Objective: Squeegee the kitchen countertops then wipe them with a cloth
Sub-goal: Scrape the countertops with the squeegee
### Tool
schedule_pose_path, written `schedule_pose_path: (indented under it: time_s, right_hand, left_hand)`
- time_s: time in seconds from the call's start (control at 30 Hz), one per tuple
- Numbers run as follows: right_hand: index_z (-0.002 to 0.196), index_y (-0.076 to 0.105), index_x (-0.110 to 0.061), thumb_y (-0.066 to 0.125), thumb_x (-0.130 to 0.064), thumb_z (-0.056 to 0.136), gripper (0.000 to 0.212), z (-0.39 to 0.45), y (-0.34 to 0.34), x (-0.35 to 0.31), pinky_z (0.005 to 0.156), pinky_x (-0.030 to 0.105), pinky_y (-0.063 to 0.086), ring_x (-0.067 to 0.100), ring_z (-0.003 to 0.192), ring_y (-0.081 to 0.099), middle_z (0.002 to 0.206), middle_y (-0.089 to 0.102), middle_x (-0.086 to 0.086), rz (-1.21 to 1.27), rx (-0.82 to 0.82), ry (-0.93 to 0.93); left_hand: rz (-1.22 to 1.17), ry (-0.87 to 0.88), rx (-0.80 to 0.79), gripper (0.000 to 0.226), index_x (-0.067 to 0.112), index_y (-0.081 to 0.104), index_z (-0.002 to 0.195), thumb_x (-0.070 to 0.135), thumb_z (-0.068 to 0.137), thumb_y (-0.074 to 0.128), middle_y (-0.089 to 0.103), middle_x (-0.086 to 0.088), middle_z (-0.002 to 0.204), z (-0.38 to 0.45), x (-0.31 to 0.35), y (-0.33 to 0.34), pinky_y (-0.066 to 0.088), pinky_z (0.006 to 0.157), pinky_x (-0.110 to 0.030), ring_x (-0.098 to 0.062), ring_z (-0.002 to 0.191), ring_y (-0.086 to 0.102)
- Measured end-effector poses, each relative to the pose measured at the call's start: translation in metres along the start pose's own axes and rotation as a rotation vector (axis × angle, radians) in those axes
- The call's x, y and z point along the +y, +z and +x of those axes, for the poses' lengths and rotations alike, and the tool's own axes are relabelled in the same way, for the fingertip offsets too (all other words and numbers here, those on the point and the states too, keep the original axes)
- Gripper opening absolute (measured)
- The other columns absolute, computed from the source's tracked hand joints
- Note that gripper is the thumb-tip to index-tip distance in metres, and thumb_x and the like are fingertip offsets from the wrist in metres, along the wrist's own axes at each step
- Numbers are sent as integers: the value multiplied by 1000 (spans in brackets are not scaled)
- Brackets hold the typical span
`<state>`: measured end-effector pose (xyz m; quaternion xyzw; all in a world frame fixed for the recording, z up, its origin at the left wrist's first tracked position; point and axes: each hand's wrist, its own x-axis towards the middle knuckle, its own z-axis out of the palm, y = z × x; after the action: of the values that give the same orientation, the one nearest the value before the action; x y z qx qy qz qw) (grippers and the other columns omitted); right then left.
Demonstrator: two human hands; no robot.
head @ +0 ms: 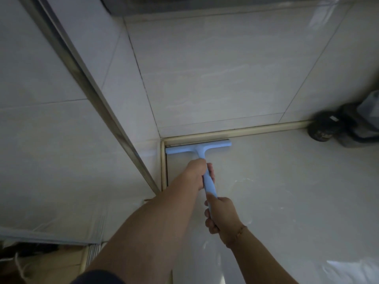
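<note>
- The person holds a blue squeegee [202, 152] with both hands, so the job is in its first part, the squeegee part.
- The left hand [198, 173] grips the handle high up, near the blade. Its fingers [211, 171] are curled tight round the handle.
- The right hand [220, 214] grips the low end of the handle. Its fingers are wrapped round it too, closed with no gap to see.
- The blade lies flat on the white surface [297, 181], pushed right into the far corner at about 11 o'clock from the hands. It sits just beside the beige strip [235, 133] where the surface meets the tiled wall [215, 68].
- I think this is the start of a pull, because the blade is as far back as it can go.
- The surface looks shiny, with pale streaks at about 3 o'clock from the hands. I cannot tell for sure if that is water or just light.
- Most of the surface, out to 3 o'clock and 5 o'clock, looks like it is left to do.
- No cloth is in sight, so the wiping part has not begun, as far as I can see.
- A dark thing [328, 128] with a bag sits at the far right, at 2 o'clock. It may need to be moved to clean under it.
</note>
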<state>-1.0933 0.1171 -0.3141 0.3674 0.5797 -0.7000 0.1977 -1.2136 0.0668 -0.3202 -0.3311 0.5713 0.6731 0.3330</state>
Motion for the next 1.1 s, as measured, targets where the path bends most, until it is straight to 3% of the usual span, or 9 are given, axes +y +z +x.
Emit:
schedule_pose_path:
  time_s: [0.3,0.53,1.1]
  right_hand:
    - [89,50,-5,47,-26,97,23,-10,-2,11,39,13,22,11,30,29,59,39,7,27,3,26]
    - [90,50,-4,46,-24,97,22,-36,-18,41,39,15,23,11,31,30,59,38,7,-9,-1,18]
    - [89,49,-4,45,-27,97,24,-122,-51,130,39,15,22,12,31,31,58,38,6,-30,-1,11]
  left_hand:
    - [31,-12,29,39,4,53,72,20,101,33,52,-5,61,-12,-9,-2,44,53,-29,-18,51,47]
    - [10,-11,-10,35,2,54,79,19,102,35,55,-8,64,-33,-45,-8,47,58,-33,-21,53,53]
    - [15,-48,-41,37,1,54,79,25,103,37,57,-8,64,-98,-148,-22,47,57,-34,-22,54,54]
